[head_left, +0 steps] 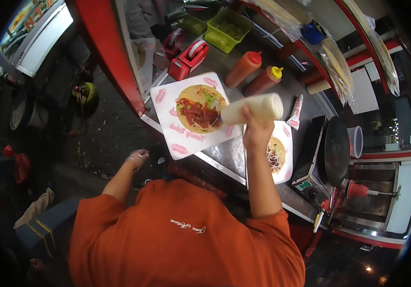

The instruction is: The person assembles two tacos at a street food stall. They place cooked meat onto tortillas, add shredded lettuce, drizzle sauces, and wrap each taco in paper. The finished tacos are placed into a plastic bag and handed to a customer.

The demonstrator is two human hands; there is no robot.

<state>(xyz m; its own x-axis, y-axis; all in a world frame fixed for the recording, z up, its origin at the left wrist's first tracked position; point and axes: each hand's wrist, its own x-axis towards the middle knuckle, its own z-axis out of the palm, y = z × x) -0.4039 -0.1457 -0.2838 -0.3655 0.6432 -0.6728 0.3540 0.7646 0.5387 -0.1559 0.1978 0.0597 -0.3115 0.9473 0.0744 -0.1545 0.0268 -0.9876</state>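
Note:
My right hand [257, 131] is wrapped round a squeeze bottle [253, 106] of white sauce. The bottle lies nearly level in the air, its tip pointing left at the right edge of a tortilla [191, 125]. That flatbread bears red-brown meat [200, 114], green shreds and reddish sauce, on a stack of printed white paper [167, 131]. Partly behind my right forearm, a second tortilla [276, 155] with white sauce strands lies on another paper [286, 173]. My left hand [137, 158], in a clear glove, hangs off the counter's near edge, fingers curled together with nothing visible in them.
Two sauce bottles, one red-capped [243, 69] and one yellow-capped [264, 80], stand behind the papers. Farther back are a red tape dispenser [189, 60] and a green basket [227, 31]. A wrapped paper cone [295, 112], black round pan [337, 150] and meat spit [357, 190] are rightward.

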